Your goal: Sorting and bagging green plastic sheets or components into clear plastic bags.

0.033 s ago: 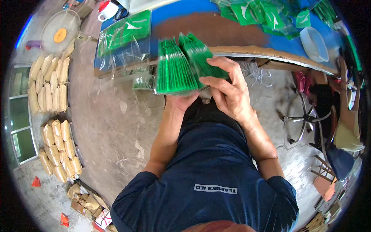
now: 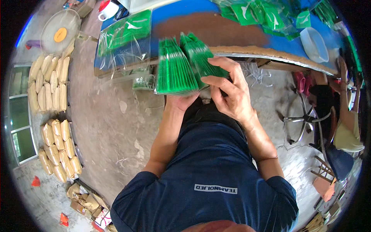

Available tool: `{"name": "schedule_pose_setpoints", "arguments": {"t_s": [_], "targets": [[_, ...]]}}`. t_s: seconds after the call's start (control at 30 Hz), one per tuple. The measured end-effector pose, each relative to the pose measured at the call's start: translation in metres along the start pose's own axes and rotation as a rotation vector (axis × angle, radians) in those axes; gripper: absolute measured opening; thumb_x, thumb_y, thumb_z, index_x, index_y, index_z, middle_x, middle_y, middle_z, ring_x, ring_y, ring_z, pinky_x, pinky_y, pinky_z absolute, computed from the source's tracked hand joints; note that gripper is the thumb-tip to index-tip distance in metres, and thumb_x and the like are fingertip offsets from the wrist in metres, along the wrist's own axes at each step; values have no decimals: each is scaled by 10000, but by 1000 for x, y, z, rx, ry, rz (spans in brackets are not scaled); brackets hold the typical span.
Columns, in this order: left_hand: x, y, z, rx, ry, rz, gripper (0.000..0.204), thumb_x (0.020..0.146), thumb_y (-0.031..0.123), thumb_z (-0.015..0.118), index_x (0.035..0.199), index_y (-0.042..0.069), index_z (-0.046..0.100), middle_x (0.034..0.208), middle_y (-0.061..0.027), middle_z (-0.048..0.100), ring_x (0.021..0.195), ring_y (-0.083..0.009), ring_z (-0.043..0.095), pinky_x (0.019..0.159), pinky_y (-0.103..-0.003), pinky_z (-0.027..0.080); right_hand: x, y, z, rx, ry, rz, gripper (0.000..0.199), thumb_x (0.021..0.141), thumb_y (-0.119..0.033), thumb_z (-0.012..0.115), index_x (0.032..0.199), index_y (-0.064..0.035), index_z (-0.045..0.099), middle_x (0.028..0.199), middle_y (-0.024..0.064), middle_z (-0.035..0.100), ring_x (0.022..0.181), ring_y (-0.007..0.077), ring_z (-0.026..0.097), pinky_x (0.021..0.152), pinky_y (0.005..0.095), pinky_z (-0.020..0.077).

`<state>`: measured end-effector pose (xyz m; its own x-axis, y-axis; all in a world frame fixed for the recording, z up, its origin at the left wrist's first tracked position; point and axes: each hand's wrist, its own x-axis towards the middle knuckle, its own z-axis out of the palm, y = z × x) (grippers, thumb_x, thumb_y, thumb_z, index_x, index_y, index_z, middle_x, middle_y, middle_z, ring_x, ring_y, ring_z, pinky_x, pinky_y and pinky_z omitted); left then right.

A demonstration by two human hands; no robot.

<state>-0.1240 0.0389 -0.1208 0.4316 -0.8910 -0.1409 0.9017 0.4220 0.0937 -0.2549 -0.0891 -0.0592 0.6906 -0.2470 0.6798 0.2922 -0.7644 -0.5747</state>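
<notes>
A clear plastic bag packed with two rows of thin green packets (image 2: 176, 71) is held in front of me, just off the near edge of the table. My left hand (image 2: 183, 101) supports its lower end from beneath, with most of its fingers hidden behind the bag. On the right-hand row lie the bent fingers of my right hand (image 2: 233, 89), gripping the side of the packets; its thumb is mostly out of sight. Another clear bag of flat green packets (image 2: 125, 33) lies on the table to the left, its loose plastic hanging over the edge.
Loose green packets (image 2: 259, 13) are heaped on the blue and brown table (image 2: 208, 29), near a translucent tub (image 2: 313, 44). A white mug (image 2: 108, 10) stands far left. Tan filled bags (image 2: 48, 83) are stacked along the left. At right are a wheeled chair base (image 2: 306, 118) and another person's arm (image 2: 349, 116).
</notes>
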Motion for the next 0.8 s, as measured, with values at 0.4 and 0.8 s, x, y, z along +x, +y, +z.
{"name": "schedule_pose_setpoints", "arguments": {"t_s": [0.4,0.8], "targets": [[1,-1,4,84,-76,31,508,983,422,490,1361,84,519,1372,-171,541,1237,-329,549,1006,-496,492,-1,-5,12,-17,89,50,372,680,-188,858,970,-82,650,1250,151,571,1173,368,538,971,473,456],[-5,0,-3,-140,-193,-58,534,989,451,456,1409,121,481,1416,-135,513,1264,-322,529,1025,-520,472,9,-10,12,-86,-54,-122,392,646,75,693,998,-96,701,1284,143,560,1228,380,514,1023,508,432]]}}
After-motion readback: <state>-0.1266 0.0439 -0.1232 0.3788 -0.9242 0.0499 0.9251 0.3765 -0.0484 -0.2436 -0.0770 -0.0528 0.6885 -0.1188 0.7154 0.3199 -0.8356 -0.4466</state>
